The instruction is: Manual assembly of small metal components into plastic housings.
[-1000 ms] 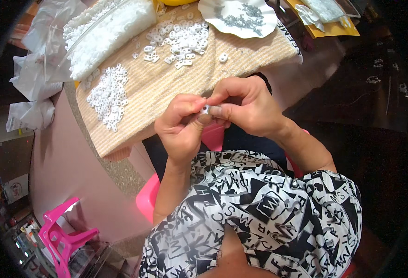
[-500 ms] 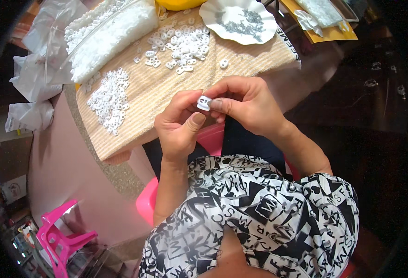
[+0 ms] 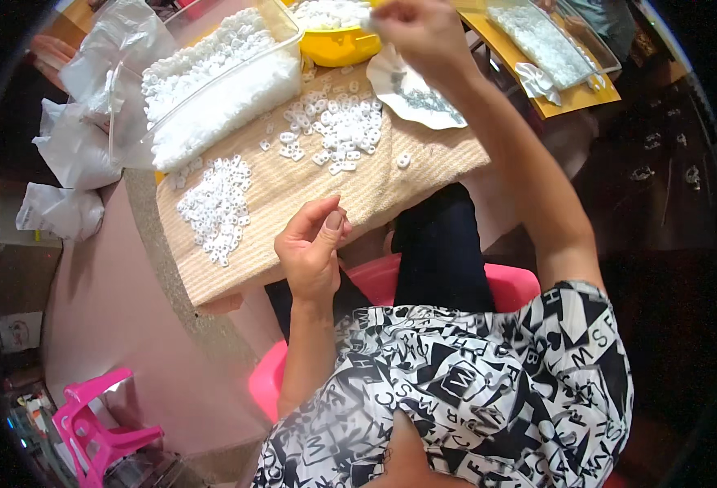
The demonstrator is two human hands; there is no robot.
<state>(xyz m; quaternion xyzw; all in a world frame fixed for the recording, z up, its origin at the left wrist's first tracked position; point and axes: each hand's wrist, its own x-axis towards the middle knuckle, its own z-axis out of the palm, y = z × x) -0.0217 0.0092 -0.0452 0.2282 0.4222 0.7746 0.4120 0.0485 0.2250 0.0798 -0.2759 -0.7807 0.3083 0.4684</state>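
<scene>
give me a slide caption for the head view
Right hand reaches over yellow bowl; left hand hovers by board.

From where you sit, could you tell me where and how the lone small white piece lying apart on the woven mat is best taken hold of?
Pinch the lone white piece across its two opposite sides with thumb and forefinger, coming straight down from above. It lies flat on the woven mat, clear of the loose cluster of pieces to its left, so nothing blocks the fingers. The left hand looks nearest.
</scene>
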